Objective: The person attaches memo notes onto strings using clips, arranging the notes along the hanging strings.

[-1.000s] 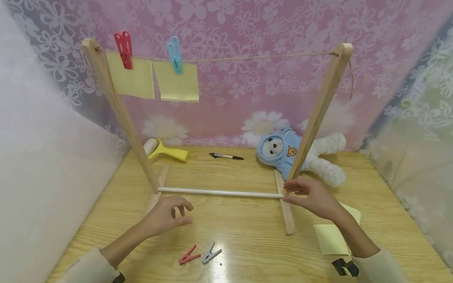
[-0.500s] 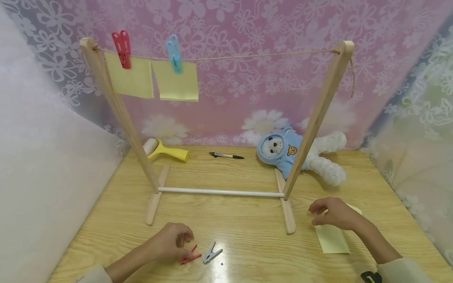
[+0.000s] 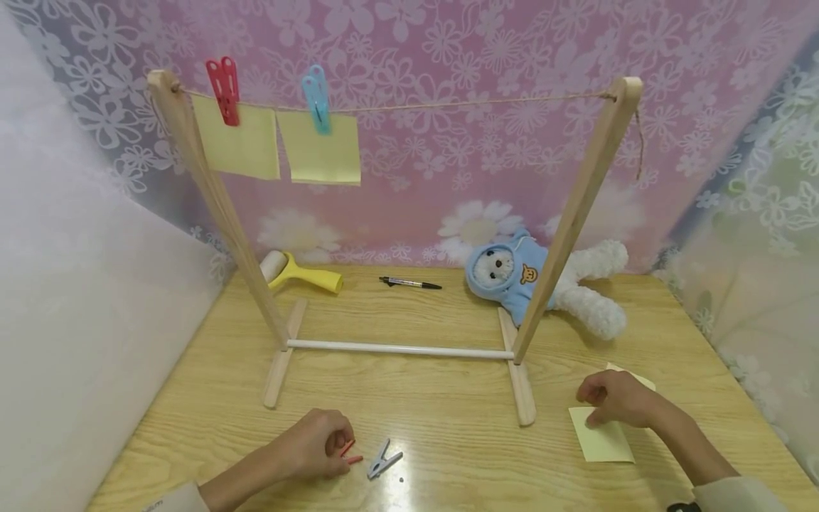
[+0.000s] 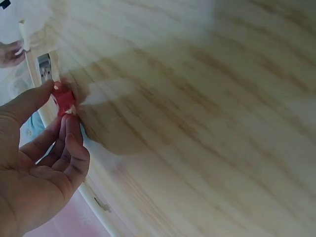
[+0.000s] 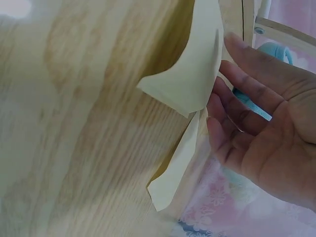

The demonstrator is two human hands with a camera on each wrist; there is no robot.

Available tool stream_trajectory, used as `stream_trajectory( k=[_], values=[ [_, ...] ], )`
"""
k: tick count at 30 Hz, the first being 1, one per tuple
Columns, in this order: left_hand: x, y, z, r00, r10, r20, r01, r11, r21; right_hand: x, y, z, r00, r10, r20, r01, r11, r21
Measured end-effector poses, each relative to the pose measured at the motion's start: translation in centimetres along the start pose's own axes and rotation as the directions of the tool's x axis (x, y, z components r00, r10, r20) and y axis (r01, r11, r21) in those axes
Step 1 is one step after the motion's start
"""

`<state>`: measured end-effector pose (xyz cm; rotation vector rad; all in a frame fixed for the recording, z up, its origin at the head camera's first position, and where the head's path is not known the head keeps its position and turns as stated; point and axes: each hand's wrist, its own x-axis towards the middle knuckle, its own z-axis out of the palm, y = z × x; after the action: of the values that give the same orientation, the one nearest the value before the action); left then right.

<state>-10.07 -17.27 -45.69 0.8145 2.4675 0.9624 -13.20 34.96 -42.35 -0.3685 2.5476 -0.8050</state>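
Observation:
My left hand (image 3: 316,444) pinches a red clothespin (image 4: 64,98) between thumb and fingertips at the front of the table, partly covering it in the head view. A grey clothespin (image 3: 384,461) lies just to the right. My right hand (image 3: 619,398) is over a yellow sticky note (image 3: 604,442), thumb and fingertips apart at its edge. In the right wrist view that note (image 5: 190,74) curls up from the wood, and a second note (image 5: 173,180) lies beyond it.
A wooden rack (image 3: 569,220) carries a string (image 3: 480,104); a red clothespin (image 3: 224,92) and a blue clothespin (image 3: 316,99) hold two notes (image 3: 323,153) there. Behind stand a yellow-handled roller (image 3: 313,275), a pen (image 3: 409,283) and a plush toy (image 3: 512,270).
My left hand has come down toward the front of the table and taken hold of the red clothespin. My right hand has moved from the rack's right post to the sticky notes.

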Motion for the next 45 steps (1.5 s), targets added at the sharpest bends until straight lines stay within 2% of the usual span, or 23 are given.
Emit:
stream_trajectory(
  k=[4,7,9,12,14,16,21,26,28,33,39,42,45],
  values=[
    [0.1,-0.3,-0.2,1.0,-0.005,-0.021,0.005,1.0,0.005,-0.1,-0.1,0.2,1.0,0.004,0.009,-0.004,1.0,0.006],
    [0.2,-0.4,-0.3,0.999,0.021,-0.046,-0.019,0.999,0.036,-0.1,-0.1,0.4,1.0,0.007,0.015,-0.007,1.0,0.008],
    [0.4,-0.4,-0.2,0.997,0.04,-0.063,-0.034,0.994,0.101,-0.2,-0.1,0.6,1.0,-0.001,0.015,0.001,1.0,0.006],
    [0.8,-0.3,0.0,0.995,0.066,-0.079,-0.046,0.972,0.229,-0.3,0.1,0.5,1.0,-0.004,0.014,0.004,1.0,0.0],
    [1.0,-0.3,0.1,0.994,0.068,-0.08,-0.043,0.957,0.286,-0.3,0.3,0.4,1.0,-0.014,0.021,0.014,1.0,0.005],
    [1.1,-0.2,0.1,0.995,0.063,-0.077,-0.037,0.951,0.306,-0.3,0.4,0.2,0.999,-0.027,0.038,0.026,0.999,0.021],
    [1.2,-0.1,-0.3,0.997,0.051,-0.059,-0.031,0.954,0.297,-0.4,0.3,-0.4,0.989,-0.12,0.09,0.11,0.988,0.105],
    [1.5,0.4,-1.2,0.997,0.053,-0.063,-0.034,0.962,0.27,-0.5,-0.6,-1.1,0.959,-0.264,0.099,0.239,0.947,0.215],
    [1.7,0.7,-1.6,0.996,0.051,-0.073,-0.03,0.964,0.265,-0.4,-1.2,-1.2,0.95,-0.295,0.1,0.262,0.931,0.254],
    [1.9,1.0,-2.2,0.994,0.059,-0.091,-0.033,0.963,0.266,-0.3,-3.1,-1.1,0.947,-0.307,0.097,0.267,0.916,0.298],
    [2.1,1.0,-2.6,0.998,0.045,-0.047,-0.035,0.98,0.196,-0.1,-6.2,-0.4,0.937,-0.34,0.076,0.3,0.899,0.319],
    [2.3,1.3,-3.1,0.997,0.058,-0.046,-0.049,0.985,0.167,0.3,-8.0,-0.1,0.949,-0.314,0.01,0.298,0.909,0.291],
    [2.5,1.8,-4.1,0.995,0.08,-0.066,-0.07,0.987,0.147,1.1,-9.7,0.1,0.957,-0.269,-0.112,0.289,0.921,0.26]
  ],
)
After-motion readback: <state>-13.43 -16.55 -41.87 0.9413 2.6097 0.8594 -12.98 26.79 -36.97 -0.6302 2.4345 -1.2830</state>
